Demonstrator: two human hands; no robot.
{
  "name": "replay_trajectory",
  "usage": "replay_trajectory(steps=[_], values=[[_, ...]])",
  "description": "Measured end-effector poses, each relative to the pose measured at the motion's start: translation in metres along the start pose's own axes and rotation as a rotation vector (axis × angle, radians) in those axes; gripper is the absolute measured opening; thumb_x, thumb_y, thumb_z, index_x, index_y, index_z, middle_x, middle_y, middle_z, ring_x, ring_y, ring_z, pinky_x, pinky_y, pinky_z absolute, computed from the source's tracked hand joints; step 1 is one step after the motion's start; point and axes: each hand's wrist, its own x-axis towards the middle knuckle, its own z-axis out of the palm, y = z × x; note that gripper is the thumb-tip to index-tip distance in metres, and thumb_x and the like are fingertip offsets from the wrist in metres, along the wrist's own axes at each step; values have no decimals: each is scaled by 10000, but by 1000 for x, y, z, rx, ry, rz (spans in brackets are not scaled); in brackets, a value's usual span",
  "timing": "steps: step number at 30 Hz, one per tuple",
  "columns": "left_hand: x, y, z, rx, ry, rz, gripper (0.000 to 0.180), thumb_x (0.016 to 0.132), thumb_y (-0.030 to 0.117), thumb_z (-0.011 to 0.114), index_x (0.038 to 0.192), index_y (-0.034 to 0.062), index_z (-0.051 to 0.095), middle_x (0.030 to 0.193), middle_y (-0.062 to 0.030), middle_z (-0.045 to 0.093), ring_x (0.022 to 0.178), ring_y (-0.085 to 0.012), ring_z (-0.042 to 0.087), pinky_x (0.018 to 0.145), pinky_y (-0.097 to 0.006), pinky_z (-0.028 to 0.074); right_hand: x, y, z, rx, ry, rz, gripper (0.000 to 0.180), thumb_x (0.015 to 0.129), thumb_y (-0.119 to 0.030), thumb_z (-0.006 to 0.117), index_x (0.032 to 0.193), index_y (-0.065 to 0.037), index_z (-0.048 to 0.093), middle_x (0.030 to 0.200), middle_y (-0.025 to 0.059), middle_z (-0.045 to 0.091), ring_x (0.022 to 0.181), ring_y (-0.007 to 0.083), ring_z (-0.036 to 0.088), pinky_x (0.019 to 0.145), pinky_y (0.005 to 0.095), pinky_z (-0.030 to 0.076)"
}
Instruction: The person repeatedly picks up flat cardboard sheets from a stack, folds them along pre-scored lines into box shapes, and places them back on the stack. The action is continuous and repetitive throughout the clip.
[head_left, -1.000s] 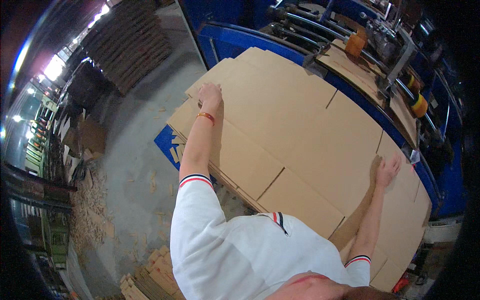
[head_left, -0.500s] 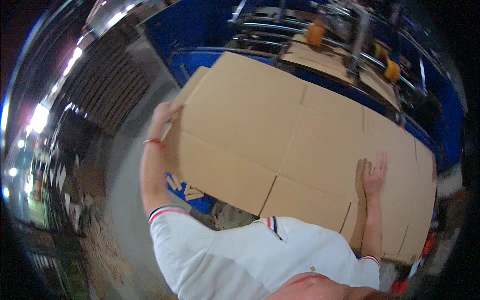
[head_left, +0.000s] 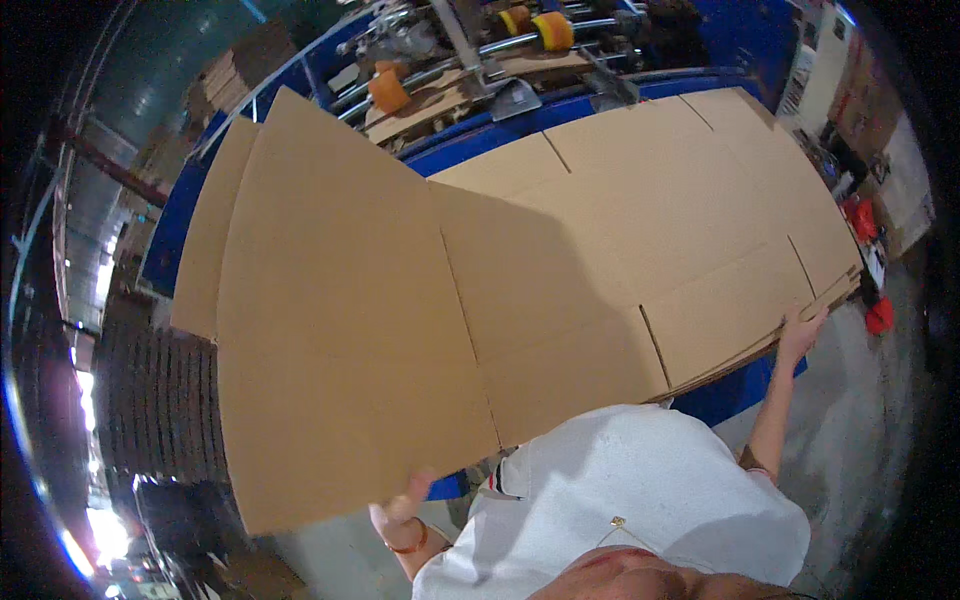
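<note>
A large flat brown cardboard sheet with cut slots fills the middle of the view, its left end lifted toward me. My left hand grips its near left edge from below, an orange band on the wrist. My right hand holds the near right edge, where the sheet lies on a stack of like sheets. I wear a white short-sleeved shirt.
A blue machine with orange rollers and metal bars stands behind the cardboard. Stacks of flat cardboard stand at the left. Grey concrete floor at the right, with red objects by the stack's corner.
The view has swung left and closer. The sheet's left end has come up off the stack toward me. My left hand moved from the far left edge to the near edge.
</note>
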Motion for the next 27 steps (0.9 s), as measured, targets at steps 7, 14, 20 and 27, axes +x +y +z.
replay_trajectory(steps=[7,14,20,27], values=[[79,94,-22,1077,123,460,627,776,70,725,1320,43,414,1186,-111,554,992,-204,573,862,-328,483,61,112,-39,980,-133,944,498,912,-270,579,1328,-43,426,1314,112,513,1174,257,502,959,396,444],[91,59,2,1369,235,603,420,862,109,677,1210,-41,494,1028,-98,631,915,-168,580,827,-285,461,-28,-42,-52,1183,118,695,344,930,-193,547,1237,-44,511,1256,111,553,1150,242,522,959,419,453],[115,13,-5,1138,230,672,246,851,103,696,1032,-34,602,973,-92,645,863,-138,581,758,-277,475,-71,-159,-37,479,-201,-507,297,895,-75,566,1183,-3,564,1159,160,617,1004,256,603,844,347,485],[105,-98,35,1537,-217,736,420,791,-94,542,1194,4,608,1253,-165,591,1145,-236,576,941,-318,457,-30,-226,24,641,-357,-897,377,846,-74,562,1208,34,556,1177,206,618,1082,317,607,914,369,472]])
